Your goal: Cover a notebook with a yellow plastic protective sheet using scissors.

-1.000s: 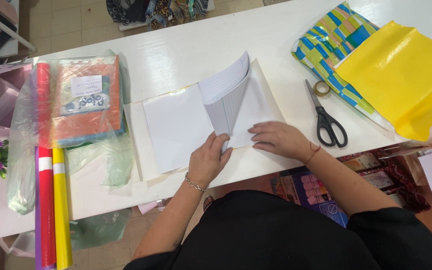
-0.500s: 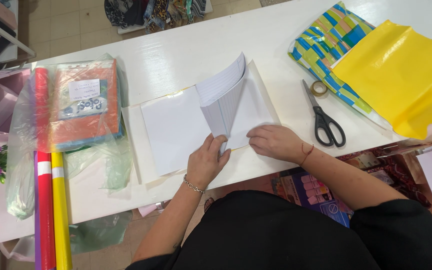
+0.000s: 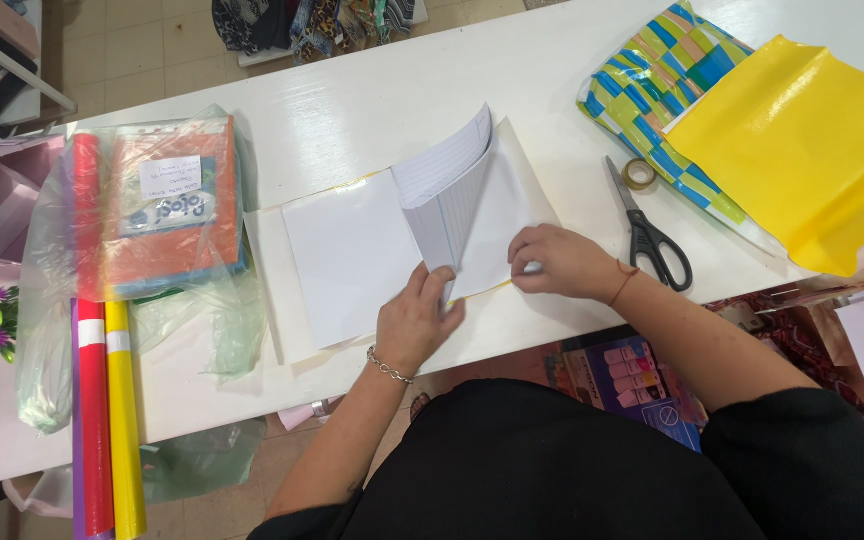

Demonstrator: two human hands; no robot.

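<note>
head view. open notebook lies on white cover sheet, mid white worktop, near its front edge. lined pages stand fanned upright at the spine.

left hand: palm down at the notebook's lower edge, fingertips pressed against the base of the raised pages; grip not clamped on anything, fingers together and flat. bracelet at wrist.

right hand: fingers curled, pressing the right-hand cover down at its lower corner; whether it pinches the sheet edge, cannot tell.

scissors just right of right hand, tape roll touching the blades. yellow sheet over patterned wrap, far right. bagged notebooks and rolls left.
</note>
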